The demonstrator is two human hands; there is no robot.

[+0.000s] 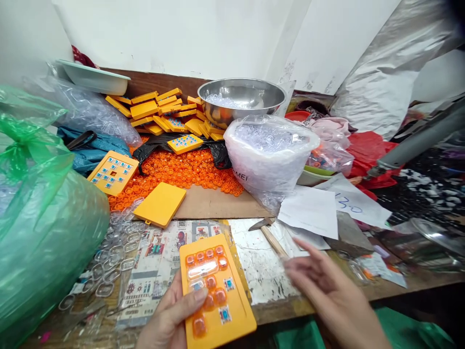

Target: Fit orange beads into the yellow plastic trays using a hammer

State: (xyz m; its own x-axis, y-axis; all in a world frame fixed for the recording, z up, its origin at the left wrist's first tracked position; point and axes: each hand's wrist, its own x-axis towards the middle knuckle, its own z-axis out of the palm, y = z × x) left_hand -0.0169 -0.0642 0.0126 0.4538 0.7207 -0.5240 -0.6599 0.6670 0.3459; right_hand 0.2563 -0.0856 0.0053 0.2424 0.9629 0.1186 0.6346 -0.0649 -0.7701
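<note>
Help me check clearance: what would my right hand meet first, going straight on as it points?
Your right hand would probably meet the wooden hammer handle first, though depth is unclear.

1. The left hand (165,320) is low in the view, a bit left of the middle. It is shut in a grip.
2. Its thumb (196,298) lies on top and points up and to the right. Most of its other fingers are tucked under, out of sight.
3. The right hand (327,278) is well apart from the left one. It looks open and a bit blurry.
4. Its fingers (307,247) point up and to the left, with some gaps.
5. Its arm (363,332) slants down to the right.
</note>
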